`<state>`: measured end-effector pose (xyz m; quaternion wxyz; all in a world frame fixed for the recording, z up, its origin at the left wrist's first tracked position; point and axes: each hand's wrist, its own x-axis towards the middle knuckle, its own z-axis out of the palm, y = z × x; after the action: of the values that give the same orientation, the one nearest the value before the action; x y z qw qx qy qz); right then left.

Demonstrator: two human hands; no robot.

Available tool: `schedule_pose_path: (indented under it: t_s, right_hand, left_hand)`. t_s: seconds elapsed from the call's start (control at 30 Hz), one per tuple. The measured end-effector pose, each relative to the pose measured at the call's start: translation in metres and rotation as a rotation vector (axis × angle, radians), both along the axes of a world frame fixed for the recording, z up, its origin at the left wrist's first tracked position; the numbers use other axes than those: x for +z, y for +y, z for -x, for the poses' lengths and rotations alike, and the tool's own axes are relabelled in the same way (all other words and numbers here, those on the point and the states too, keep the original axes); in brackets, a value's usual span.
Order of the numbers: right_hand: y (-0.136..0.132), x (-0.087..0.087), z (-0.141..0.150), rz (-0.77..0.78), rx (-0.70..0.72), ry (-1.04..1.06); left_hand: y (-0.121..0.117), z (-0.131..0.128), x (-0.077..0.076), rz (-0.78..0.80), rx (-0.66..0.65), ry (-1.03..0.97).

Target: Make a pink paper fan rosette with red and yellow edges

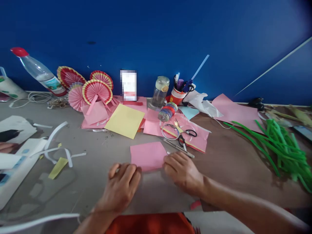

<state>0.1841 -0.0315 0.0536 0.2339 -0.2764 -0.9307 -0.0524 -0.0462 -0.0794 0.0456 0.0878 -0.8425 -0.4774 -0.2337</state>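
Observation:
A pink sheet of paper (147, 156) lies on the desk in front of me, its near edge between my two hands. My left hand (123, 182) has its fingers closed at the near left corner of that sheet. On the right side, my right hand (183, 170) grips the near right corner with bent fingers; the thumbs are mostly hidden. Just beyond the right hand lie a grey pen-like stick (179, 148) and black-handled scissors (182, 140). A yellow paper square (125, 121) rests farther back, partly over other pink sheets.
Folded paper fans (97, 92), a phone (128, 85), a glass bottle (160, 92), tape rolls (168, 112) and a cup of pens (177, 96) line the blue wall. Green pipe cleaners (282, 152) lie right. Another person's hand (8, 147) shows at far left, near white paper strips (55, 135).

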Motion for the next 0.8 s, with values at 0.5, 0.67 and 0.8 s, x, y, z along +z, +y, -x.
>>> schedule_pose_path:
  t_s: [0.5,0.67,0.8]
  right_hand:
    - [-0.014,-0.032,-0.008,0.709,0.027,-0.150]
    - [-0.014,-0.033,-0.004,0.771,-0.069,-0.130]
    - [-0.009,-0.034,0.002,0.786,-0.169,-0.156]
  left_hand:
    - [-0.020,0.011,-0.042,0.376,0.061,-0.092]
    - [-0.021,0.010,-0.043,0.412,0.094,-0.077]
    - [-0.018,0.007,-0.040,0.443,0.130,-0.025]
